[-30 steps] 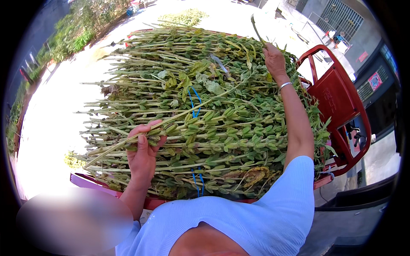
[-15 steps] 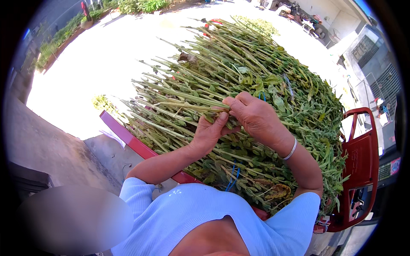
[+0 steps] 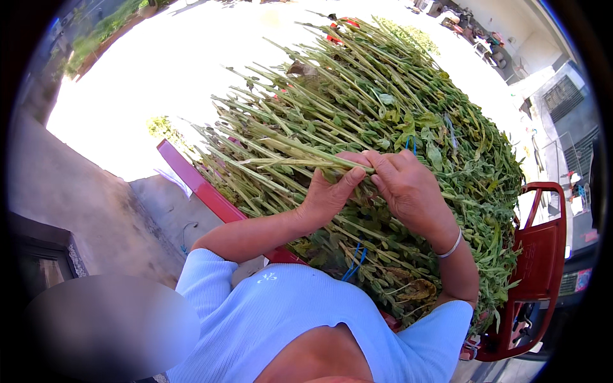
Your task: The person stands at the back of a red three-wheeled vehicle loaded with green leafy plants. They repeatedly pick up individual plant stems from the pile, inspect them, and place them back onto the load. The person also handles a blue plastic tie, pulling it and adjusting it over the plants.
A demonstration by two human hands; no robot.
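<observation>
A big heap of cut green stalks with small pods, perhaps sesame [image 3: 389, 83], lies in front of me, bare stems toward the left and leafy tops toward the right. Over its middle, my left hand [image 3: 329, 196] is closed round a few stalks [image 3: 306, 152], thumb on top. My right hand [image 3: 408, 191], a pale bangle on its wrist, pinches at the same stalks just beside the left thumb. The fingertips of both hands almost meet, and some fingers are hidden behind the stalks.
The heap rests on a vehicle with a red side rail [image 3: 198, 185] by my left arm and a red metal frame [image 3: 536, 262] at the right. Blue ties [image 3: 355, 262] show among the stalks. Bright concrete ground [image 3: 153, 83] stretches beyond, with assorted items [image 3: 479, 38] by a far wall.
The view has swung slightly, shifting the heap right. My right hand has drawn a little toward me along the stalks, its fingers now beside the left thumb. My left hand keeps its grip.
</observation>
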